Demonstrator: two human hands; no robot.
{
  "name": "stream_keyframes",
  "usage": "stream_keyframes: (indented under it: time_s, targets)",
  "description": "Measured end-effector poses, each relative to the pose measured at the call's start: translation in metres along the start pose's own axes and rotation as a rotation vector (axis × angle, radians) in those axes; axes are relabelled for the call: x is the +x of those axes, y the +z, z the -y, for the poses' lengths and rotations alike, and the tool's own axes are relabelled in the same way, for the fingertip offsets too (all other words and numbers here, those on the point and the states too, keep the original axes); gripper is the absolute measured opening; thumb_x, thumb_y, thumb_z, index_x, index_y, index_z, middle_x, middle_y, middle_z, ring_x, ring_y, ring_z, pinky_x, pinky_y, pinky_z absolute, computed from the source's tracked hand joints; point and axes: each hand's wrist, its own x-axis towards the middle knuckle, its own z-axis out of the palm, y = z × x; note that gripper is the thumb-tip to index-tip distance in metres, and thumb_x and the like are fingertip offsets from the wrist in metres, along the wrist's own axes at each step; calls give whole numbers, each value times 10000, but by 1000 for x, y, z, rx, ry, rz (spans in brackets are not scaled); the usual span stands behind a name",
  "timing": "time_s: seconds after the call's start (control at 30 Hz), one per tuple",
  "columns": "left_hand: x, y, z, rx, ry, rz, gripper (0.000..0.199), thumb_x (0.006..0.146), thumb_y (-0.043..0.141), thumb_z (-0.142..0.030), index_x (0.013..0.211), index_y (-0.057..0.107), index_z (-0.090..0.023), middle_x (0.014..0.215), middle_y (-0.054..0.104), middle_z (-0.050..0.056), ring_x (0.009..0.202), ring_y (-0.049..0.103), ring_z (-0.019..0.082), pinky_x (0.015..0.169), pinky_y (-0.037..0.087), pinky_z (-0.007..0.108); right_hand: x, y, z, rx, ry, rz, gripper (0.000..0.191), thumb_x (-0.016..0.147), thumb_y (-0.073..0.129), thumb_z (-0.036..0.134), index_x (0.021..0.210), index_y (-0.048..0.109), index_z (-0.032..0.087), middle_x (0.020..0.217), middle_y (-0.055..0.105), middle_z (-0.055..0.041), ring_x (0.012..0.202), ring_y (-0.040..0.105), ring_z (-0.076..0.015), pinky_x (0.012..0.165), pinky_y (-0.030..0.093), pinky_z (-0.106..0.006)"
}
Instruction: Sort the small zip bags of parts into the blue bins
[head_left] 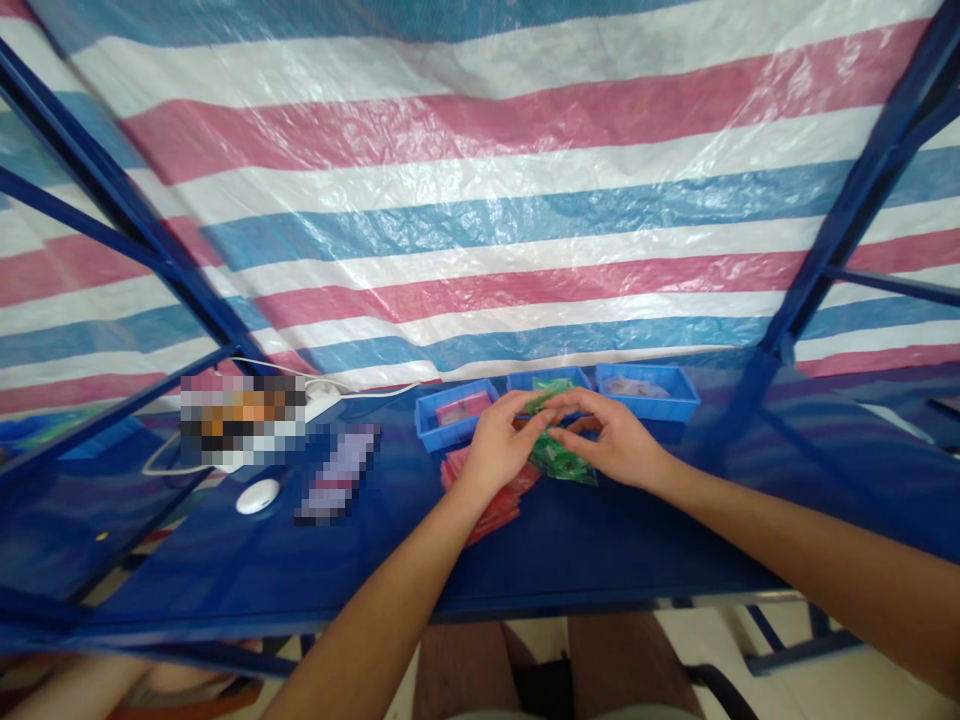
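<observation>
My left hand and my right hand meet above the table, fingers curled in and tips close together. Between and just behind the fingertips shows a shiny green plastic packet, which both hands appear to pinch; part of it is hidden by the fingers. Below my right hand lies a pile of green packets. Partly under my left hand and wrist, a fanned stack of red packets rests on the blue table.
Three blue bins stand behind my hands: the left bin has red packets, the middle bin is partly covered, the right bin holds clear packets. A white round object, blurred items and cables lie left. Blue frame posts flank a striped sheet.
</observation>
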Motion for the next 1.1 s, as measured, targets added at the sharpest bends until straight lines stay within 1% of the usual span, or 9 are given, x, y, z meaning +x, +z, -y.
stream_keyframes:
  time_s: [0.2,0.3,0.4,0.5,0.67,0.8,0.87,1.0,1.1]
  targets:
    - [2,3,7,-222,-138,-36,391,931,747,-381,1275,701,-202,1249,767,110,1080,753,264,945,614,394,5,-6,-6,26,55,-198,372,913,761,481,1220,680,287,1063,693,-72,962,673,-252,765,611,-371]
    - [0,5,2,-315,-150,26,461,907,775,-367,1324,651,-214,1223,777,107,1089,763,263,933,618,377,6,-9,-8,93,101,-151,437,885,786,517,1244,695,286,1087,724,-70,956,682,-251,755,608,-364]
    - [-2,6,-4,-352,-144,64,503,915,765,-358,1374,605,-227,1186,788,100,1070,772,264,892,620,362,7,-10,-9,123,118,-62,340,884,775,548,1076,767,268,1007,737,-56,859,677,-231,721,605,-360]
    - [-2,7,-5,-314,-148,56,513,922,757,-352,1389,586,-226,1129,794,94,995,776,247,813,609,327,8,-12,-7,132,122,-20,322,871,781,568,910,781,248,912,719,-41,773,650,-207,686,594,-350]
    - [0,6,2,-162,-126,-65,458,894,790,-377,1288,629,-209,1059,758,72,926,740,203,760,578,284,11,-12,-7,230,212,-76,366,824,823,585,893,755,232,795,727,-8,631,633,-167,640,577,-338]
    - [2,2,1,-26,-113,-153,334,873,809,-378,1115,671,-193,1036,741,65,872,709,181,716,557,268,12,-12,-14,286,267,-171,375,800,852,571,913,731,236,830,741,-13,664,653,-171,598,598,-319]
    - [1,1,-1,16,-90,-132,265,899,784,-378,1074,709,-194,1009,751,64,886,710,189,751,565,283,12,-12,-18,302,274,-223,380,791,864,562,914,718,233,863,746,-21,702,672,-183,590,611,-320]
    - [-2,3,-6,-59,-83,8,328,959,719,-405,1221,739,-210,1204,758,100,1032,740,223,862,596,322,11,-13,-21,290,246,-253,385,768,891,536,909,699,234,868,749,-24,714,695,-198,638,637,-355]
    - [-3,5,-7,-134,-102,53,403,949,733,-433,1274,731,-196,1261,736,127,1054,753,237,900,613,343,9,-13,-21,243,190,-213,362,773,902,491,957,718,239,922,772,-31,824,740,-223,826,645,-402]
